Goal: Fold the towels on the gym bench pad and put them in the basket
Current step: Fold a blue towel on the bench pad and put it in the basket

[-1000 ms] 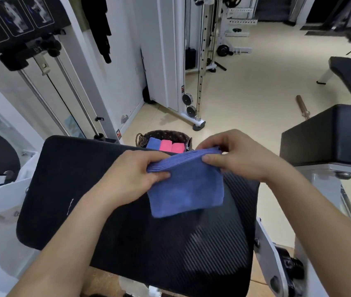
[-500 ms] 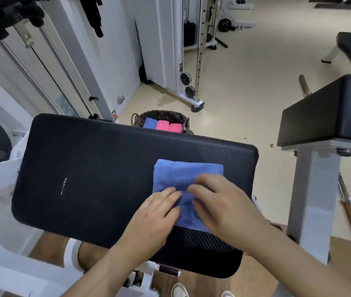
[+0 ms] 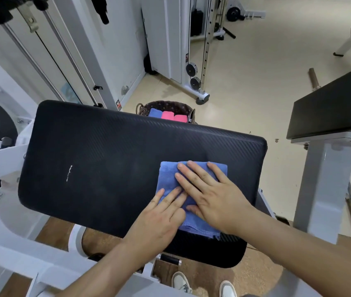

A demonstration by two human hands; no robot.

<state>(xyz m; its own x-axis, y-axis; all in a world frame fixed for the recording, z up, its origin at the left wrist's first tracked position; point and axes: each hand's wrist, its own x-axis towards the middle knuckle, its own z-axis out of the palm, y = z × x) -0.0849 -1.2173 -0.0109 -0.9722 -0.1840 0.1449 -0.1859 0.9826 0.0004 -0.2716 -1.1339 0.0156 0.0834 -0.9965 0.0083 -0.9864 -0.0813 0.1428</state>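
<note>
A folded blue towel [image 3: 168, 179] lies flat on the right part of the black bench pad [image 3: 106, 163]. My right hand [image 3: 211, 194] presses on it with straight, spread fingers that reach its far edge. My left hand [image 3: 161, 219] rests on the towel's near left part, fingers straight. Beyond the pad's far edge stands a dark woven basket [image 3: 170, 105] on the floor. It holds a folded blue towel [image 3: 155, 113] and two pink ones [image 3: 173, 116].
A second black pad [image 3: 330, 103] on a grey post stands to the right. White machine frame parts [image 3: 3, 159] flank the pad on the left. A cable machine [image 3: 196, 61] stands behind the basket. A metal bar [image 3: 314, 79] lies on the beige floor.
The towel was held up by both hands, then laid flat on the pad. Since then my right hand has slid forward over it toward the far edge.
</note>
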